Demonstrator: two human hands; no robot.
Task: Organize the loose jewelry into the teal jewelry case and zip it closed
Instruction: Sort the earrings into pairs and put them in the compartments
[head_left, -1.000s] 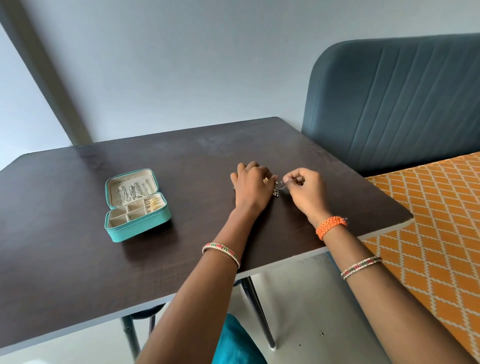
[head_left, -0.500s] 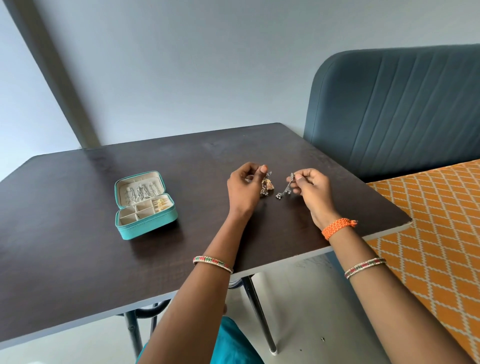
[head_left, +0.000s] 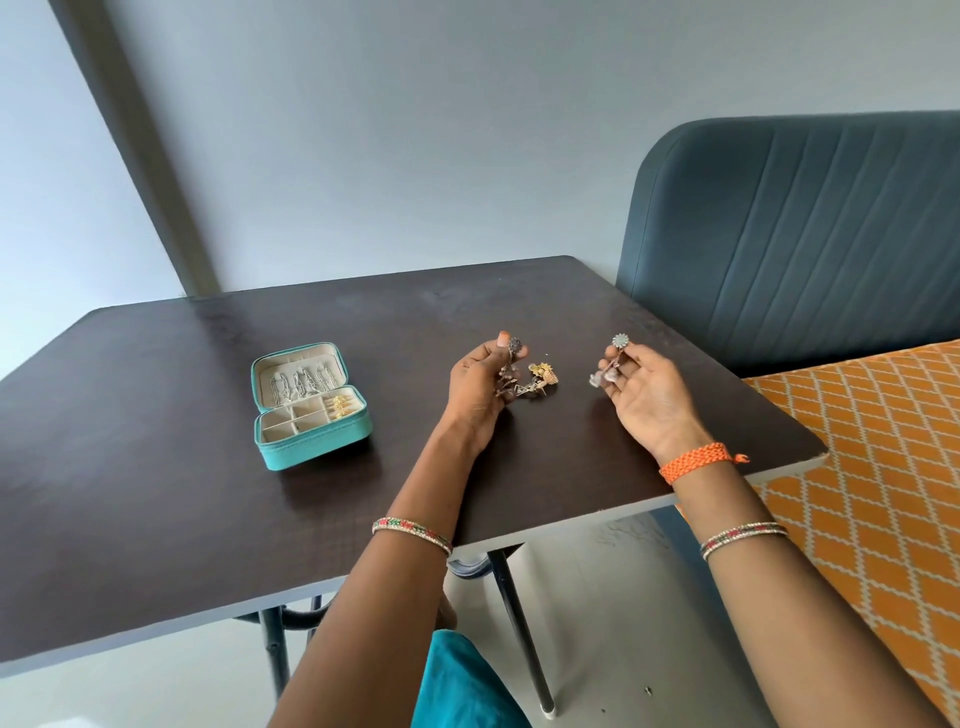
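A dark, matte wood-grain counter (head_left: 156, 467) carries one teal jewelry case (head_left: 311, 408), a small rounded rectangular box with a stitched leather-like shell and pale cream lining. It lies open at the left of the counter, lid tipped back. Silver chains (head_left: 301, 382) hang in a row inside the lid; the base is split into small square compartments, and the far right one holds gold pieces (head_left: 340, 405), too small to count.

The left hand (head_left: 480, 387) is curled around a cluster of loose jewelry (head_left: 535, 382) — a silver earring with a dark flower-shaped top pinched at the fingertips, gold and silver pieces dangling below, just above the counter. The right hand (head_left: 647, 397), palm up and well apart from the left, pinches a second silver earring (head_left: 613, 358) with a round pale flower top between thumb and fingers.

Each forearm wears one thin beaded bangle (head_left: 413, 535); the right wrist also has one braided orange thread band (head_left: 696, 461). A ribbed blue-grey padded seat back (head_left: 805, 234) stands at the right above an orange lattice-patterned cushion (head_left: 883, 467).
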